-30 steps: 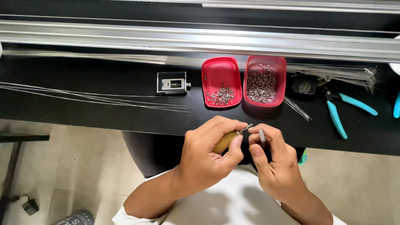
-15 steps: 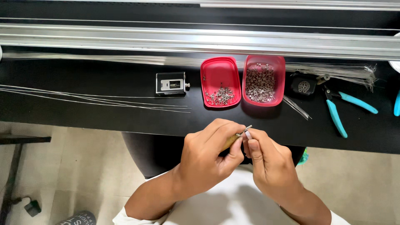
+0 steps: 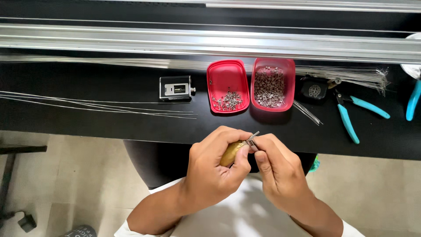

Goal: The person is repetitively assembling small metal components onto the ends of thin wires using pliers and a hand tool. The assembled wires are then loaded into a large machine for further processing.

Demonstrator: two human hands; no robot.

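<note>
My left hand (image 3: 215, 169) is closed around a small tool with a yellowish-brown handle (image 3: 230, 152); its thin metal tip (image 3: 253, 137) points up and to the right. My right hand (image 3: 278, 169) pinches a small metal piece (image 3: 251, 144) against that tip with thumb and forefinger. Both hands meet just below the front edge of the black table (image 3: 109, 127). Straight ahead on the table stand two red tubs: the left one (image 3: 227, 86) holds a few small metal parts, the right one (image 3: 272, 83) is heaped with them.
A small black-and-silver counter device (image 3: 176, 87) sits left of the tubs. Thin wires (image 3: 96, 105) lie across the left of the table. A black key fob (image 3: 314, 90) and teal-handled cutters (image 3: 348, 118) lie at right. Long aluminium rails (image 3: 210, 41) run along the back.
My right hand has moved in against the tool tip, so the small metal piece it held apart a second ago now touches the tip. The left hand has barely moved.
</note>
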